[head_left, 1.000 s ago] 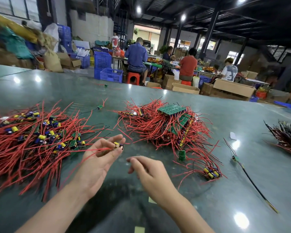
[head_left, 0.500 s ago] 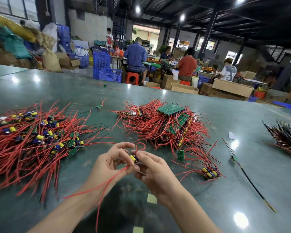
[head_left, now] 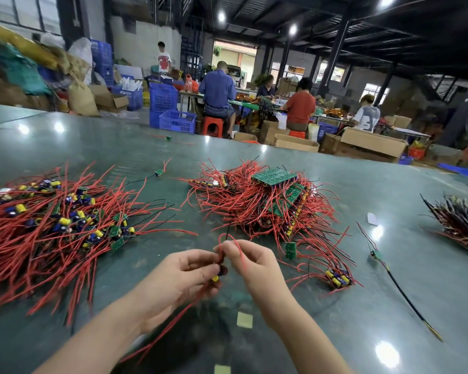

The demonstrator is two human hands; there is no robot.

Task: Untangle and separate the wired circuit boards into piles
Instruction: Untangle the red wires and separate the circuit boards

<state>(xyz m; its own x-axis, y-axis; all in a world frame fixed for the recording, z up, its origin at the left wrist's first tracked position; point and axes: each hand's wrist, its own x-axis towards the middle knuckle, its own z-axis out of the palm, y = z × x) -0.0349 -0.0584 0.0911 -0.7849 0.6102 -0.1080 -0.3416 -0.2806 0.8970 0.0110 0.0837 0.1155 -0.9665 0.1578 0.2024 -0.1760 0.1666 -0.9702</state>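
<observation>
Over the green table (head_left: 389, 279), my left hand (head_left: 177, 282) holds a small wired circuit board (head_left: 219, 272) with yellow and blue capacitors; its long red wire trails down toward me. My right hand (head_left: 250, 261) pinches a looped red wire (head_left: 229, 242) just above that board. To the left lies a wide pile of separated boards with red wires (head_left: 52, 228). Beyond my hands sits a tangled heap of green boards and red wires (head_left: 268, 203). A small cluster of boards (head_left: 338, 278) lies to the right of my right hand.
A single board with long black wires (head_left: 378, 256) lies at right, a dark wire bundle (head_left: 459, 222) at the far right edge. Loose boards (head_left: 158, 172) sit farther back. Yellow tape squares (head_left: 244, 319) mark the table. Several people work at benches beyond.
My right hand came across to meet the left. Both now hold the one board, and the right has pulled a red wire up into a loop.
</observation>
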